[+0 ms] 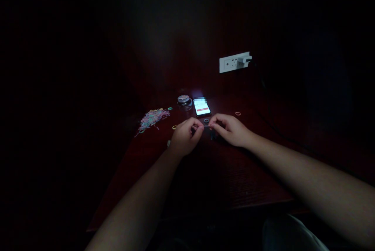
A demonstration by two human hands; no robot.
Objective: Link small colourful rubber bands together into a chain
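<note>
Between the fingertips of both hands runs a short, thin pale strand (pixel 206 126), pulled level above the table. My left hand (pixel 186 135) pinches its left end, thumb against fingers. The right end is pinched by my right hand (pixel 230 129). Just beyond the strand lies a small grey ring-shaped band (pixel 206 120). A yellow band (pixel 175 127) rests beside my left hand, and a pink band (pixel 238 113) lies past my right hand. To the left is a loose pile of thin coloured strands and small bands (pixel 152 119).
A phone (pixel 202 107) with a lit screen lies behind my hands, and a clear lidded jar (pixel 184 102) stands to its left. The dark red table (pixel 228 180) meets a wall with a white socket panel (pixel 230 63) holding a plugged-in charger (pixel 243 60). Surroundings are very dark.
</note>
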